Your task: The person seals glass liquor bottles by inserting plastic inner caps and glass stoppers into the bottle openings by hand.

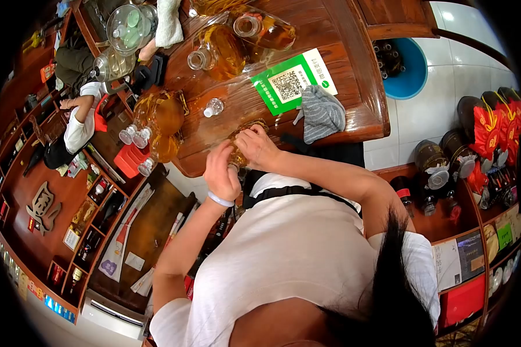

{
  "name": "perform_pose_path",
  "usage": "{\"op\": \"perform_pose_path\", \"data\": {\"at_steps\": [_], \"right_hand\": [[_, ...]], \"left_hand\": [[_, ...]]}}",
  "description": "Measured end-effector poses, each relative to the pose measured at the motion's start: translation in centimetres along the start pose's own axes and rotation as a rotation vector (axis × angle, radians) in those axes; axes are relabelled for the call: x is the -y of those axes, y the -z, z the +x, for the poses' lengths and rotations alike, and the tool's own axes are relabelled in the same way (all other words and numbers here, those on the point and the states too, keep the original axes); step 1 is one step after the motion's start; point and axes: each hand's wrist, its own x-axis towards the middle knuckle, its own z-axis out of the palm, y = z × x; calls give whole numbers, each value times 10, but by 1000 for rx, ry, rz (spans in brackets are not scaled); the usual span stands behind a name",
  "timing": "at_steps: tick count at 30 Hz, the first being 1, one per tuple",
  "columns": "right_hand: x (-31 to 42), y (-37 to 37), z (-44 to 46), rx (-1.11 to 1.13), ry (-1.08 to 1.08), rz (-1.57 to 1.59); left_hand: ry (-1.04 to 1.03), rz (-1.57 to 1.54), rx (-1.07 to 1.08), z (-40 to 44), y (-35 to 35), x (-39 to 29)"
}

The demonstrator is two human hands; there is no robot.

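Note:
At the table's front edge, both hands are closed round a glass bottle of amber liquid, lying mostly hidden under the fingers. My left hand, with a white band at the wrist, grips it near the end facing me. My right hand curls over it from the other side. Just beyond them a clear glass stopper lies on the wooden table. To the left, several stoppered bottles of amber liquid stand together. Farther back are unstoppered amber bottles. A grey striped cloth rests to the right.
A green and white QR-code card lies partly under the cloth. Back left are a glass jug, a clear bowl and a white towel. A blue tub stands on the floor, right. Another person is at the left.

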Motion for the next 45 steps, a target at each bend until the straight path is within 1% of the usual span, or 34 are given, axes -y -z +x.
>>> {"op": "perform_pose_path", "data": {"at_steps": [1,2,3,5,6,7,9,11,13,14,15,17,18,22,24,25,27,31,33,34,36,38,40,42,43,45], "right_hand": [[0,-1,-1,8,-3,-22],[0,-3,-3,17,-7,-42],[1,-3,-3,20,-4,-43],[1,-3,-3,4,-11,-8],[1,-1,-3,-4,-10,18],[0,-1,-3,-7,2,9],[1,-1,-3,10,-19,42],[1,-3,-3,-7,-3,3],[3,-1,-1,54,-52,-45],[2,1,0,34,-47,-61],[2,3,0,62,-37,-100],[4,4,-4,76,-38,-143],[5,3,-5,98,-28,-174],[7,3,-10,160,-32,-197],[10,3,-10,143,-47,-214],[11,3,-10,138,-64,-228],[10,2,-9,114,-73,-226],[6,-3,-4,110,-89,-212],[6,-3,-5,97,-87,-212],[6,-3,-5,93,-79,-210],[7,-5,-6,90,-89,-220],[7,-7,-7,86,-104,-227],[8,-8,-10,51,-68,-272],[6,-9,-13,32,-80,-281],[8,-11,-13,15,-78,-289],[9,-14,-15,-6,-64,-286]], "left_hand": [[111,-23,-120,-7,-8,4],[210,-160,-251,-16,-23,12],[213,-161,-255,-18,-25,11],[630,-447,-394,-23,-29,7],[671,-471,-469,-21,-32,4],[662,-475,-482,-19,-34,5],[779,-637,-582,-18,-36,9],[742,-668,-637,-19,-40,17],[786,-797,-595,-14,-36,18],[775,-801,-550,-12,-32,19],[751,-805,-546,-10,-30,20],[800,-848,-423,-11,-28,23],[759,-803,-361,-15,-26,23],[728,-787,-289,-28,-19,19],[558,-636,-230,-35,-13,18],[546,-630,-225,-36,-10,19],[548,-617,-134,-36,-4,19],[471,-585,-78,-21,-4,25],[394,-332,24,-11,-4,26],[386,-328,33,-9,-3,26],[86,13,144,-6,1,24],[43,10,132,-6,0,18],[5,0,127,-5,-1,19],[-194,200,207,-1,-1,25],[-192,200,219,-3,-1,26],[-252,249,207,-4,-1,24]]}}
